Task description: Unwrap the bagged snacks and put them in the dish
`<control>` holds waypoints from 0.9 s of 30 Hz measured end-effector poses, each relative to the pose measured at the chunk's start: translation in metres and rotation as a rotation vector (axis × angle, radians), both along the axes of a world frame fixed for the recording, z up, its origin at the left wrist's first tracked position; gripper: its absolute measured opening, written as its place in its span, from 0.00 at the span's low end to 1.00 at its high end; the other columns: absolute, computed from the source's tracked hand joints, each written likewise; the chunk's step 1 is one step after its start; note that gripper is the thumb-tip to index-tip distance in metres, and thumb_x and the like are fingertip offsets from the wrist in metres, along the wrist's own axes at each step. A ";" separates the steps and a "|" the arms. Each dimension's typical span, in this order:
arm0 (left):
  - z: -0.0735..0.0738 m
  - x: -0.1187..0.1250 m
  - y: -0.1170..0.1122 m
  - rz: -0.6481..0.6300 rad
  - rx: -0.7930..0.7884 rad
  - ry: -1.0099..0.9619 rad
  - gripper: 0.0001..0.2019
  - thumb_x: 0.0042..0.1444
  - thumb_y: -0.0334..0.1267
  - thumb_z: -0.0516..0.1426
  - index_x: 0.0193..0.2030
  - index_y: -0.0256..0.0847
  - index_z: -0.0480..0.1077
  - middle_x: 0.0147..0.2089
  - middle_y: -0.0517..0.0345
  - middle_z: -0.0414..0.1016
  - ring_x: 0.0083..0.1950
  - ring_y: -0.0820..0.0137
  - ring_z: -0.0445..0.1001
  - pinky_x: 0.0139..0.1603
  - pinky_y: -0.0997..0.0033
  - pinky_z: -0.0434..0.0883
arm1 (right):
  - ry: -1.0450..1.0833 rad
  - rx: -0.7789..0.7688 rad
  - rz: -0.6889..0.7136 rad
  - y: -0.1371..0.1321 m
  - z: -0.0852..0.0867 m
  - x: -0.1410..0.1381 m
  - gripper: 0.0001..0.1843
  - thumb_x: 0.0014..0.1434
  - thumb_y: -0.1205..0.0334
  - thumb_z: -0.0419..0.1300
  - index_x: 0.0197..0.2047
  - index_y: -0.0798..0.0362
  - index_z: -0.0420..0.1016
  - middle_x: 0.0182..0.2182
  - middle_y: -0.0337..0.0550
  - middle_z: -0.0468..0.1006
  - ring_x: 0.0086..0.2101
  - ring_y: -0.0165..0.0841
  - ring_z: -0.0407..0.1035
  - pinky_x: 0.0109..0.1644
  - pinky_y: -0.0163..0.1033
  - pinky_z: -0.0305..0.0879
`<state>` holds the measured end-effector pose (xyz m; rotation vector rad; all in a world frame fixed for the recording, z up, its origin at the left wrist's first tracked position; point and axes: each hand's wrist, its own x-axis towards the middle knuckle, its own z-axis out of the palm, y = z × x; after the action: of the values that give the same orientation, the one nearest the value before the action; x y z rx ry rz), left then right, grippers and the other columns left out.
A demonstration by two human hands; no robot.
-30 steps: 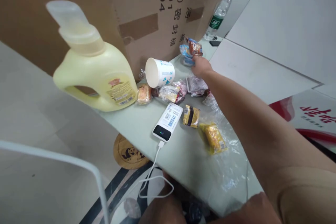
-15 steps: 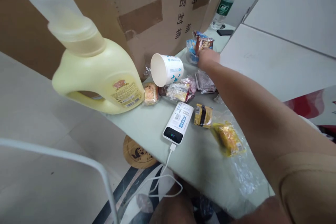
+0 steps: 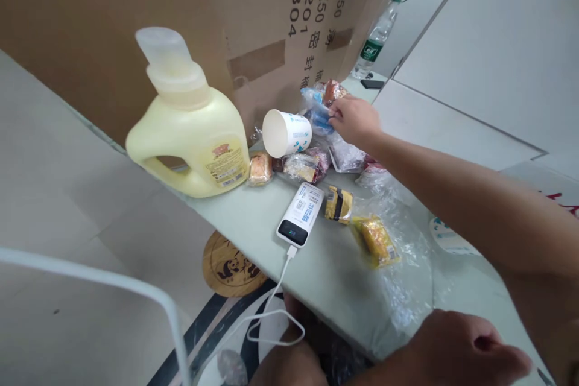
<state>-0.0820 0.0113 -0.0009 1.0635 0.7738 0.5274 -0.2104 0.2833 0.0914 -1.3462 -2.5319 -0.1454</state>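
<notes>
At the back of the narrow table, my right hand [image 3: 357,120] pinches a blue snack packet [image 3: 319,116] between thumb and fingers. A brown-red snack packet [image 3: 333,91] lies just behind it. My left hand [image 3: 465,344] is curled into a fist at the lower right, over the near part of the table; its inside is hidden. Close to my right hand are a white paper cup [image 3: 286,134] on its side and several wrapped snacks [image 3: 302,166]. A gold packet [image 3: 339,205] and a yellow packet [image 3: 376,241] with clear plastic film [image 3: 402,289] lie nearer.
A yellow detergent jug [image 3: 190,145] stands at the left against a large cardboard box [image 3: 262,12]. A white power bank [image 3: 301,214] has a cable [image 3: 286,265] hanging over the edge. A water bottle [image 3: 375,42] and a dark phone-like object [image 3: 373,84] are at the far end.
My right hand has moved from the brown packet to the blue packet beside it. My left fist has come further into view at the lower right. The whole view has shifted.
</notes>
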 end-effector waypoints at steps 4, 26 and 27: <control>0.011 -0.005 -0.003 -0.009 -0.087 0.086 0.15 0.48 0.53 0.59 0.28 0.43 0.66 0.27 0.64 0.64 0.35 0.70 0.64 0.45 0.65 0.68 | 0.141 0.050 0.053 -0.023 0.017 0.025 0.05 0.55 0.65 0.58 0.36 0.49 0.74 0.39 0.46 0.78 0.41 0.42 0.71 0.43 0.45 0.65; 0.006 0.014 -0.001 0.163 0.047 0.074 0.14 0.51 0.50 0.56 0.25 0.43 0.64 0.26 0.62 0.63 0.34 0.69 0.63 0.40 0.67 0.63 | 1.575 -0.579 -0.428 -0.068 0.003 0.145 0.16 0.67 0.68 0.51 0.26 0.49 0.63 0.25 0.35 0.70 0.23 0.23 0.65 0.34 0.32 0.74; 0.006 0.016 0.000 0.171 0.050 0.071 0.14 0.51 0.50 0.56 0.25 0.42 0.64 0.26 0.62 0.63 0.34 0.69 0.63 0.39 0.68 0.62 | 1.596 -0.548 -0.401 -0.074 0.010 0.154 0.16 0.66 0.68 0.51 0.25 0.49 0.62 0.25 0.36 0.70 0.24 0.24 0.67 0.35 0.32 0.74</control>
<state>-0.0658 0.0110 0.0048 1.0720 0.9242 0.6600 -0.0564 0.2092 0.1011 -1.2208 -0.9377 1.1224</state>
